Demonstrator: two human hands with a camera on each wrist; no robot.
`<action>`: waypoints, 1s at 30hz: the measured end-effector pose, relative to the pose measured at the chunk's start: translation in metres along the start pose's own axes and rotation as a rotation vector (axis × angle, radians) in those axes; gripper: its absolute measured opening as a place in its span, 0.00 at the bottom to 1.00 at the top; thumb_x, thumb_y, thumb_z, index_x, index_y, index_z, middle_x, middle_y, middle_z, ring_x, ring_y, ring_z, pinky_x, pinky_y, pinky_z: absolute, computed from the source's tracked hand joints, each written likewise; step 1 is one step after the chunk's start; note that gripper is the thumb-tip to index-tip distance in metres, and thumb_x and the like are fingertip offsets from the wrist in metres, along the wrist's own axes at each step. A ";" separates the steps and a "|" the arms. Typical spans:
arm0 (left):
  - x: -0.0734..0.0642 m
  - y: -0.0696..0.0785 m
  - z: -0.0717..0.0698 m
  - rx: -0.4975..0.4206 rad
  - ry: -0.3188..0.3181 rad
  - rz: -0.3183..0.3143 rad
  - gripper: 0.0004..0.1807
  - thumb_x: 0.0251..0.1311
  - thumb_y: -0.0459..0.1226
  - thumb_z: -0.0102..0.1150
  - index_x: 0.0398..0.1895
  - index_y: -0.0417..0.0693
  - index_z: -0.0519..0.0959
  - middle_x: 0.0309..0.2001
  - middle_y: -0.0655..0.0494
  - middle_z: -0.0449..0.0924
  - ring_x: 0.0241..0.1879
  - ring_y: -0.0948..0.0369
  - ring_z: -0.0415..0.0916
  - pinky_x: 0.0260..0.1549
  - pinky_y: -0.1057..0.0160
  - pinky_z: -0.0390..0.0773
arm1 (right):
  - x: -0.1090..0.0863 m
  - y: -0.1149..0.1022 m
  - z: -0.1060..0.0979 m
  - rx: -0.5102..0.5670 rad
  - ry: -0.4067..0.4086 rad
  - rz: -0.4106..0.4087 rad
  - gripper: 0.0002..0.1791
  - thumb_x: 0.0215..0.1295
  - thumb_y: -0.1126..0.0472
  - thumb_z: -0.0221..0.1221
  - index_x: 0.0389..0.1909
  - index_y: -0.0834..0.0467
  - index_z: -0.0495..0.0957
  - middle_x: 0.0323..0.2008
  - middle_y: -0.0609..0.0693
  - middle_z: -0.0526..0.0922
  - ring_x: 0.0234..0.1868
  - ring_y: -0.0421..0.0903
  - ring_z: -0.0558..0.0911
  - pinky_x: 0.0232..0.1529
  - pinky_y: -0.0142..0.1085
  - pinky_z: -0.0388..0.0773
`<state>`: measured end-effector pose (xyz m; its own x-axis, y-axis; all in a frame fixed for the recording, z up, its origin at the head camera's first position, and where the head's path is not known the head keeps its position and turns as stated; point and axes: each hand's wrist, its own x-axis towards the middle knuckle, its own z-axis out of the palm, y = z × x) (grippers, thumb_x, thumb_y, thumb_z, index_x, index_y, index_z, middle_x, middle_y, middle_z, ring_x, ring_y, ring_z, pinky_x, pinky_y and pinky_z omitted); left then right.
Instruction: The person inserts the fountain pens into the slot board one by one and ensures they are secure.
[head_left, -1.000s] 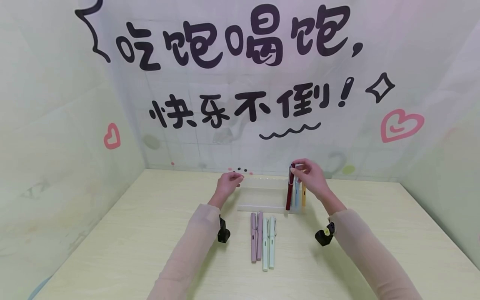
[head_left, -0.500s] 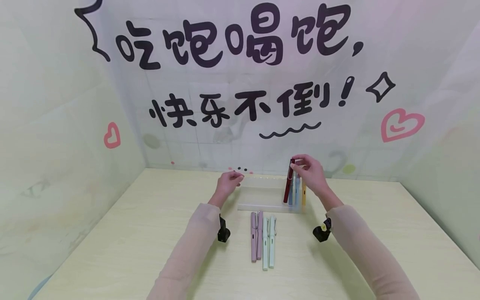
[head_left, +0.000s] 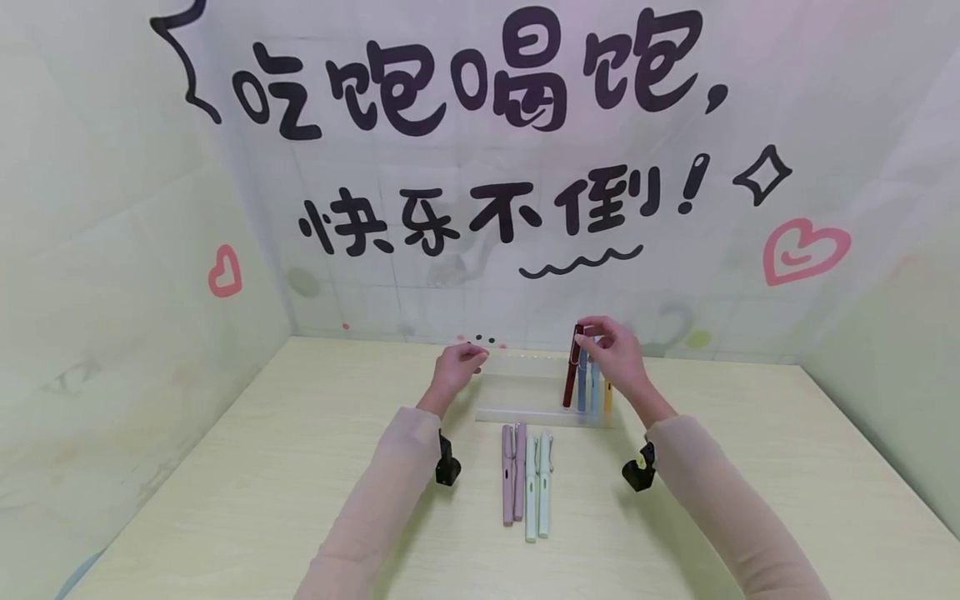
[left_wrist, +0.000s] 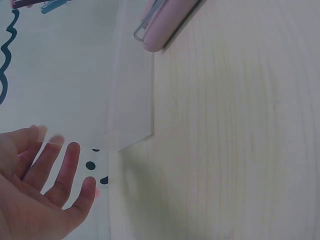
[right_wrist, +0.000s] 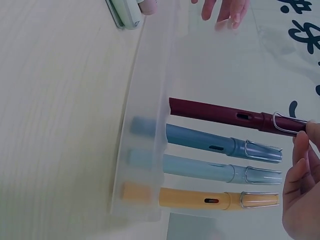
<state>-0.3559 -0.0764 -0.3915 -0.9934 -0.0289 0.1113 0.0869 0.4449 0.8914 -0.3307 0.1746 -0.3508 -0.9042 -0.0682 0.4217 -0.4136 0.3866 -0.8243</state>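
My right hand [head_left: 621,354] pinches a dark red fountain pen [right_wrist: 215,112] near its capped top. The pen stands nearly upright, its lower end at the edge of the frosted lip of a clear pen stand [head_left: 517,390]. Right of it, a blue pen [right_wrist: 200,140], a light blue pen [right_wrist: 197,168] and a yellow pen [right_wrist: 195,198] stand in the rack, their lower ends behind the lip. My left hand [head_left: 455,367] holds the stand's upper left corner between thumb and forefinger; the other fingers [left_wrist: 65,175] spread loosely.
Two mauve pens [head_left: 507,475] and two pale green pens [head_left: 532,492] lie side by side on the wooden table [head_left: 300,500], in front of the stand. A white printed backdrop [head_left: 420,308] rises close behind the stand.
The dark red pen has moved left and back, from in front of the stand to beside the blue pen. My left hand stays at the stand's corner.
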 end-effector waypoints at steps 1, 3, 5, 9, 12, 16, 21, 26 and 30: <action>0.000 0.000 0.000 0.000 0.001 0.000 0.11 0.58 0.38 0.54 0.39 0.41 0.78 0.37 0.48 0.79 0.33 0.56 0.77 0.36 0.61 0.74 | -0.002 -0.003 0.000 0.007 0.000 0.001 0.14 0.59 0.63 0.56 0.46 0.64 0.72 0.35 0.60 0.77 0.25 0.58 0.74 0.29 0.49 0.75; 0.000 0.000 0.000 0.000 -0.001 -0.002 0.11 0.58 0.38 0.54 0.39 0.41 0.78 0.38 0.48 0.79 0.32 0.57 0.77 0.36 0.62 0.74 | -0.003 -0.002 0.001 0.004 -0.004 0.002 0.14 0.59 0.64 0.56 0.45 0.63 0.73 0.35 0.60 0.77 0.25 0.56 0.74 0.28 0.48 0.75; -0.001 0.000 0.000 0.000 -0.004 -0.004 0.10 0.58 0.37 0.54 0.39 0.41 0.78 0.38 0.48 0.79 0.33 0.57 0.77 0.36 0.62 0.74 | -0.004 0.000 0.002 -0.004 -0.008 0.006 0.13 0.59 0.65 0.56 0.45 0.63 0.73 0.35 0.60 0.77 0.24 0.55 0.74 0.28 0.49 0.75; -0.001 0.001 0.000 -0.003 -0.009 -0.004 0.10 0.58 0.37 0.53 0.40 0.41 0.78 0.38 0.48 0.79 0.33 0.56 0.77 0.36 0.62 0.74 | 0.000 0.018 0.004 -0.031 -0.019 0.005 0.13 0.58 0.62 0.57 0.45 0.60 0.73 0.35 0.56 0.78 0.23 0.49 0.73 0.26 0.43 0.76; -0.002 0.001 0.000 -0.003 -0.007 0.002 0.10 0.58 0.37 0.53 0.39 0.40 0.78 0.38 0.48 0.79 0.33 0.56 0.77 0.36 0.62 0.75 | 0.000 0.020 0.005 -0.028 -0.031 0.013 0.13 0.59 0.62 0.57 0.45 0.59 0.73 0.35 0.56 0.77 0.25 0.51 0.74 0.27 0.42 0.77; -0.002 0.001 0.000 0.002 -0.003 0.010 0.10 0.58 0.37 0.53 0.39 0.40 0.78 0.38 0.48 0.79 0.32 0.56 0.77 0.36 0.62 0.75 | -0.001 0.020 0.005 -0.020 -0.043 0.018 0.13 0.59 0.62 0.57 0.44 0.59 0.73 0.35 0.55 0.77 0.25 0.51 0.75 0.27 0.41 0.77; -0.001 0.001 0.000 0.005 -0.004 0.014 0.11 0.58 0.38 0.54 0.39 0.40 0.78 0.38 0.48 0.79 0.32 0.57 0.77 0.36 0.62 0.74 | -0.001 0.019 0.007 -0.028 -0.050 0.013 0.12 0.59 0.61 0.57 0.44 0.59 0.73 0.34 0.55 0.78 0.23 0.51 0.74 0.23 0.39 0.75; 0.000 0.000 0.000 -0.001 -0.003 0.017 0.11 0.58 0.37 0.54 0.39 0.40 0.78 0.38 0.48 0.79 0.32 0.57 0.77 0.35 0.62 0.75 | -0.003 0.018 0.009 -0.016 -0.041 0.002 0.13 0.59 0.61 0.56 0.44 0.62 0.73 0.34 0.58 0.78 0.22 0.54 0.75 0.23 0.42 0.76; 0.001 -0.001 0.000 0.006 0.002 0.021 0.11 0.58 0.37 0.53 0.39 0.40 0.78 0.38 0.48 0.79 0.32 0.57 0.77 0.35 0.62 0.75 | -0.002 0.018 0.009 -0.021 -0.034 0.013 0.13 0.59 0.60 0.56 0.44 0.61 0.72 0.35 0.57 0.78 0.23 0.54 0.75 0.24 0.42 0.76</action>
<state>-0.3566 -0.0769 -0.3919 -0.9911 -0.0213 0.1313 0.1077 0.4505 0.8863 -0.3371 0.1736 -0.3702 -0.9128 -0.0938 0.3975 -0.3996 0.4072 -0.8213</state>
